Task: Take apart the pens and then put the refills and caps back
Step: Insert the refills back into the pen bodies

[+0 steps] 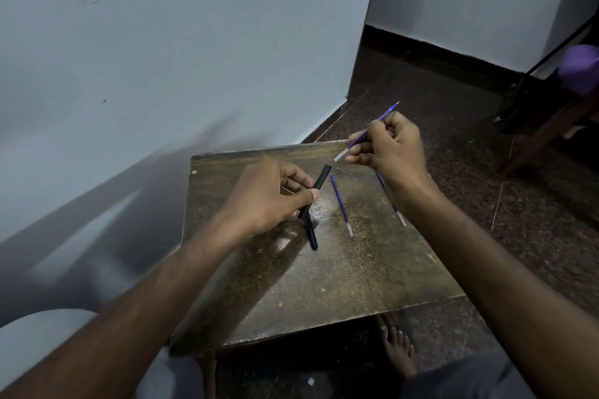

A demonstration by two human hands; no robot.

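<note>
1. One blue refill (372,128) is pinched in the right hand (393,147), raised above the far right corner of the desk (324,285). Its long axis runs diagonally: the writing tip points up and away to the right, and the pale tail end points down and left.
2. That tail end aims toward the open mouth of the black pen barrel (319,181), which the left hand (269,194) holds. The barrel's mouth faces up and to the right, so barrel and refill lie on roughly parallel lines, close together but not yet touching.
3. Right-hand fingers (356,157) are closed on the refill's lower half; the left thumb and fingers are clamped around the barrel's middle.
4. My judgement is that the coming move is a short slide of the refill down and left into the barrel, and the right hand is the one to travel. Whether the tail or the tip ought to go in first I cannot tell.
5. Two more blue refills lie on the desk: one refill (341,204) just right of the barrel, and another refill (398,214) partly hidden under the right wrist.
6. A black cap or pen part (311,235) lies below the left hand, near the barrel's lower end.
</note>
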